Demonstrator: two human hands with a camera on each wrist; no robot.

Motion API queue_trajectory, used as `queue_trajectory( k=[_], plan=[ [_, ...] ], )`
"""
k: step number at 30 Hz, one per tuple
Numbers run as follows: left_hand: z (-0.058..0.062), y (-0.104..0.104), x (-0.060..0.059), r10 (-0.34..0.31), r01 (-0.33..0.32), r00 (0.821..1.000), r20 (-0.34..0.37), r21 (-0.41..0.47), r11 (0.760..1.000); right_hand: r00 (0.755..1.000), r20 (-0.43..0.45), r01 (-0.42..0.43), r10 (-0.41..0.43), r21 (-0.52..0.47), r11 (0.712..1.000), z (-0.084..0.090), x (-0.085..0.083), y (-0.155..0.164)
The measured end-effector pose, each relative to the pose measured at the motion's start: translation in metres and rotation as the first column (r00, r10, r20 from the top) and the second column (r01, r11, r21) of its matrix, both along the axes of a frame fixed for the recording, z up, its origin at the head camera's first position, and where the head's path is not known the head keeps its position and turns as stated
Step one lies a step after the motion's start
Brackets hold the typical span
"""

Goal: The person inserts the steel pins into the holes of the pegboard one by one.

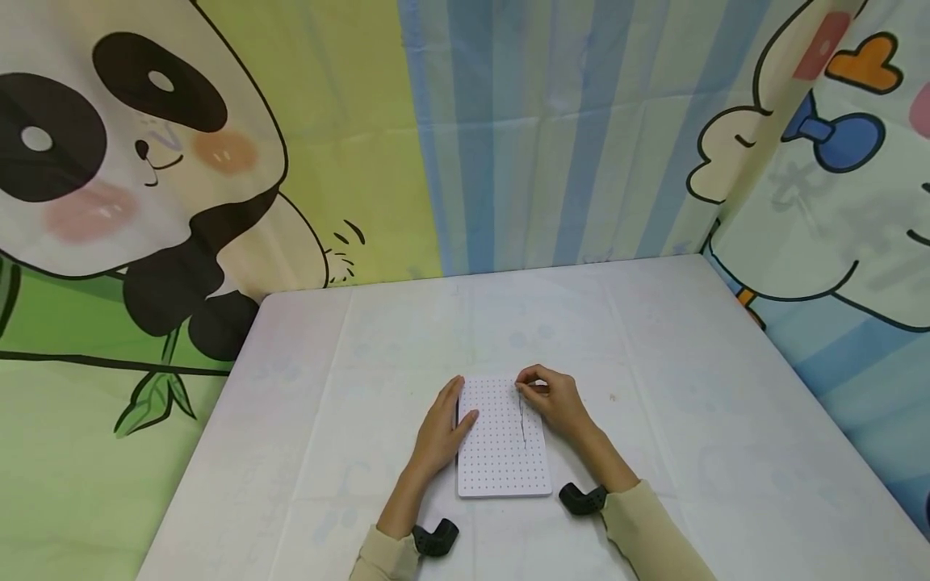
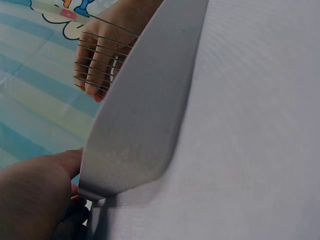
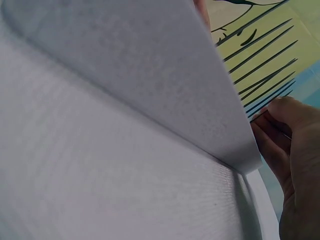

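Note:
A white pegboard block (image 1: 490,472) with rows of small holes lies on the table in the head view. Thin metal pins (image 1: 522,424) stand upright in one column on its right half; the right wrist view shows several dark pins (image 3: 262,57) rising from the top face. At the far end of that column my right hand (image 1: 555,401) pinches a thin metal pin between thumb and fingertips, close over the board. Along the board's left edge lies my left hand (image 1: 438,436), its fingers stretched along the side and its thumb resting on the top face.
A pale patterned cloth covers the table (image 1: 407,339). Black wrist mounts (image 1: 436,538) sit at both sleeves near the board's front edge. Behind the table hangs a printed curtain (image 1: 508,161) with a panda and stripes.

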State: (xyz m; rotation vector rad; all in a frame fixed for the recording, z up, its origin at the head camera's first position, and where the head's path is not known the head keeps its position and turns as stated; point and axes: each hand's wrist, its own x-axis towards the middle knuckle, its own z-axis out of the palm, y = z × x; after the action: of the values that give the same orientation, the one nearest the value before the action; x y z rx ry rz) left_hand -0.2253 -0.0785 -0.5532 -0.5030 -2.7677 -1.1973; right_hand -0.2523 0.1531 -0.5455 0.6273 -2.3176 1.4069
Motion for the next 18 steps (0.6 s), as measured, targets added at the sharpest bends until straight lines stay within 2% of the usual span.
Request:
queue_trajectory(
  k=[8,12,15,18],
  plan=[
    [-0.002,0.003,-0.002,0.001,-0.001,1.0,0.0,-0.008,1.0,0.999,0.048,-0.007,0.011,-0.074,0.997,-0.001,0.0,0.003],
    [-0.004,0.004,-0.001,-0.001,0.001,1.0,0.0,-0.007,1.0,0.997,0.074,-0.003,0.012,-0.113,0.994,0.007,0.009,0.002],
    [-0.005,0.003,0.001,-0.006,0.006,1.0,0.016,0.001,1.0,0.995,0.102,0.03,-0.014,-0.15,0.988,0.011,0.014,0.003],
    [-0.004,0.001,0.001,0.0,-0.007,0.997,0.079,0.086,0.996,0.991,0.115,0.096,-0.074,-0.199,0.975,0.005,0.011,0.011]
  ],
)
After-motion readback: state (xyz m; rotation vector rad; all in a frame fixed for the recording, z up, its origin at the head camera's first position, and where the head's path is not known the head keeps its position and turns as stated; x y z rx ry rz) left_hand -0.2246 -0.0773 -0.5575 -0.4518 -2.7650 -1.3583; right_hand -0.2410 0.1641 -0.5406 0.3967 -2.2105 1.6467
